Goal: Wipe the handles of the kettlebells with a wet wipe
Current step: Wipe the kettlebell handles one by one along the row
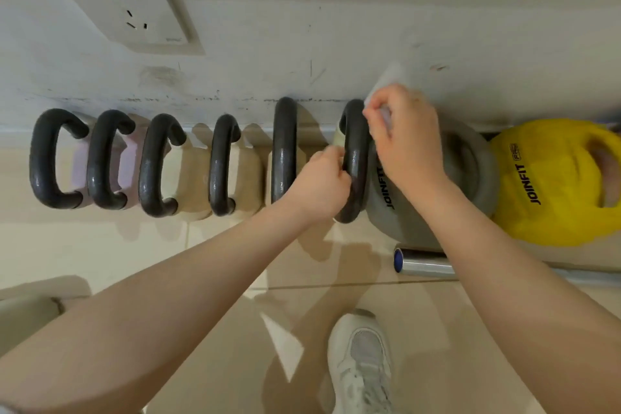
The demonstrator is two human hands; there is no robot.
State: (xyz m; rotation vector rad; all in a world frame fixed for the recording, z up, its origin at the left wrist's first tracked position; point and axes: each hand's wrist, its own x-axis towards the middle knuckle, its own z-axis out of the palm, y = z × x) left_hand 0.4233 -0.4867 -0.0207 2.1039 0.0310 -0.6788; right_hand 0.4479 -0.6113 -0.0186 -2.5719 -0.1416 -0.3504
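Our left hand [324, 180] grips the sixth handle [354, 161] mid-bar — its length runs away from us — while our right hand [405, 138] pinches the wipe [386, 81] at its far end

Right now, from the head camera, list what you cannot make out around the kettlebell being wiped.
- Wet wipe: mostly covered by the right hand; its contact with the handle is hidden.
- Left hand fingers: curled behind that handle, out of sight.
- Kettlebell bodies: largely hidden beneath their handles and the arms.
- Yellow weight: cut off by the right edge.
- Metal bar: its far end passes behind the right forearm.
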